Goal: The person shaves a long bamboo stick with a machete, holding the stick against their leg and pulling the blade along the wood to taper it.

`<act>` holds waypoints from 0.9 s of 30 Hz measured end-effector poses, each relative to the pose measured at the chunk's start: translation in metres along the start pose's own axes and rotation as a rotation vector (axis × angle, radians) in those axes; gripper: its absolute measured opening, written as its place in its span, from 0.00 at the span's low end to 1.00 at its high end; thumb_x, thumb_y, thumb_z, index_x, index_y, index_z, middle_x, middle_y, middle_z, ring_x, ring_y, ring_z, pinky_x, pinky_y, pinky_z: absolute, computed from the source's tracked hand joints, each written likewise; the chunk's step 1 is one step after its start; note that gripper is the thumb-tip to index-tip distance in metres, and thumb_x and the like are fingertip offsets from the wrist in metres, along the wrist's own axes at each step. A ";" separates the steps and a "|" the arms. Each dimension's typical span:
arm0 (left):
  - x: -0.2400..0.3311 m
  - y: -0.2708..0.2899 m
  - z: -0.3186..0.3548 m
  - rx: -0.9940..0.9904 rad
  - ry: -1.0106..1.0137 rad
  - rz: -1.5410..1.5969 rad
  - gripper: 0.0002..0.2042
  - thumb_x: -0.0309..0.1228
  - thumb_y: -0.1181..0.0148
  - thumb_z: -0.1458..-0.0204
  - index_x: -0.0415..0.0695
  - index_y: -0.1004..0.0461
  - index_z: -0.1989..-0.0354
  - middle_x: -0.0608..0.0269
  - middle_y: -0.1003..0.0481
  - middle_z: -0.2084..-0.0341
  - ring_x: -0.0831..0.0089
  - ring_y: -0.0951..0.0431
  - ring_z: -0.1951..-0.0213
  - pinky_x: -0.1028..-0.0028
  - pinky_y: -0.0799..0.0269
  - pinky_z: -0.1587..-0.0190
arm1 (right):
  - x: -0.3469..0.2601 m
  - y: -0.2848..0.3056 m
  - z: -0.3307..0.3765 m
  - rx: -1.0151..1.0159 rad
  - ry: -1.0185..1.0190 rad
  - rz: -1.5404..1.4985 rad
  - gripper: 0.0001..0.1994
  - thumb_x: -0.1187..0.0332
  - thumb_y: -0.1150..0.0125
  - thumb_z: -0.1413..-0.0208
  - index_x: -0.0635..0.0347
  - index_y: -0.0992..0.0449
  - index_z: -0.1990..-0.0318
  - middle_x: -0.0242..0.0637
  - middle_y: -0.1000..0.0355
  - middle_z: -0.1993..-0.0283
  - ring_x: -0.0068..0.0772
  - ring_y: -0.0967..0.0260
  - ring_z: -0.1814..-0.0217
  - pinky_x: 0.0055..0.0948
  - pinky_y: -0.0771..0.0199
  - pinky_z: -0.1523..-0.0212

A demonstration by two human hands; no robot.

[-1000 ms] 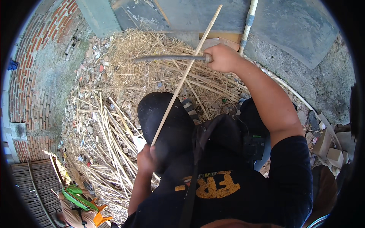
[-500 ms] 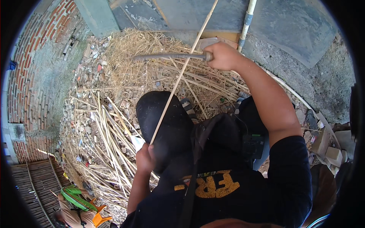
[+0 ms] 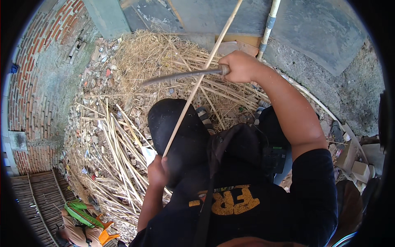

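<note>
Bamboo stick [image 3: 200, 78], long, thin and pale, runs on a slant across the head view, from its lower end at about 7 o'clock of the picture's middle up past 12 o'clock, where it leaves the top edge. The left hand [image 3: 157, 171] is wrapped around that lower end, fingers pressed shut on the stick, so nearly the whole length rises away from the grip toward 1 o'clock, passing over a black-clad knee [image 3: 181, 136]. The right hand [image 3: 240, 66] sits higher, at 1 o'clock, closed in a fist around the handle of a long grey blade [image 3: 181, 75]. The blade points out from that fist toward 9 o'clock and crosses the stick just left of the hand; whether metal touches wood at the crossing cannot be told. Under both lies a heap of dry straw and split bamboo strips [image 3: 119, 140], spreading from 12 round to 8 o'clock. A brick wall [image 3: 39, 78] curves along 9 o'clock, and a second pale pole [image 3: 268, 24] stands at 1 o'clock against grey concrete.
</note>
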State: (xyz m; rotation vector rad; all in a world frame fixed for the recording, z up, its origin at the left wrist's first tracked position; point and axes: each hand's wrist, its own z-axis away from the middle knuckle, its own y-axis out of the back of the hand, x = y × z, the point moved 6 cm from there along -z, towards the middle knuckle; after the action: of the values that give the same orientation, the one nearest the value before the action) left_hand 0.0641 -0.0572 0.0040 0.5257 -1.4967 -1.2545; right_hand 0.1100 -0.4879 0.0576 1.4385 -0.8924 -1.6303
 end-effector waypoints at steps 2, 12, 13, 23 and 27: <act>0.005 0.001 -0.001 0.019 -0.013 -0.024 0.12 0.36 0.50 0.37 0.39 0.31 0.68 0.38 0.27 0.81 0.36 0.25 0.73 0.47 0.32 0.71 | 0.026 0.000 -0.009 0.053 -0.065 -0.109 0.12 0.67 0.39 0.57 0.56 0.21 0.63 0.47 0.23 0.66 0.51 0.24 0.60 0.45 0.26 0.59; 0.000 0.003 0.003 0.023 -0.037 -0.083 0.11 0.34 0.50 0.37 0.39 0.32 0.68 0.39 0.27 0.82 0.37 0.25 0.74 0.49 0.32 0.72 | -0.020 0.011 0.009 0.037 -0.011 0.054 0.11 0.67 0.40 0.56 0.57 0.21 0.63 0.48 0.24 0.67 0.51 0.25 0.59 0.45 0.26 0.58; 0.001 0.002 0.002 0.018 -0.039 -0.083 0.11 0.34 0.50 0.37 0.39 0.32 0.68 0.39 0.27 0.82 0.37 0.25 0.74 0.49 0.32 0.72 | -0.009 0.010 0.007 0.007 -0.025 0.032 0.11 0.66 0.40 0.57 0.57 0.21 0.64 0.48 0.24 0.67 0.51 0.25 0.60 0.45 0.26 0.58; -0.007 0.001 0.005 -0.010 -0.014 -0.065 0.11 0.35 0.50 0.37 0.40 0.32 0.66 0.39 0.27 0.81 0.36 0.25 0.74 0.47 0.32 0.72 | -0.017 0.003 0.000 0.039 0.026 -0.085 0.11 0.66 0.39 0.57 0.59 0.21 0.65 0.48 0.23 0.67 0.52 0.25 0.61 0.47 0.25 0.58; -0.002 0.002 0.005 0.052 -0.055 -0.037 0.20 0.42 0.57 0.34 0.39 0.35 0.74 0.41 0.31 0.85 0.37 0.27 0.76 0.51 0.35 0.75 | -0.030 -0.001 -0.001 0.026 0.041 0.162 0.11 0.66 0.39 0.56 0.57 0.21 0.64 0.47 0.23 0.67 0.50 0.24 0.60 0.46 0.25 0.58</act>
State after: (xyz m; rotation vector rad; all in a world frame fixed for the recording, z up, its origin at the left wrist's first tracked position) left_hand 0.0611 -0.0529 0.0057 0.5591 -1.5757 -1.2710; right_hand 0.1131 -0.4612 0.0704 1.3751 -0.9834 -1.4695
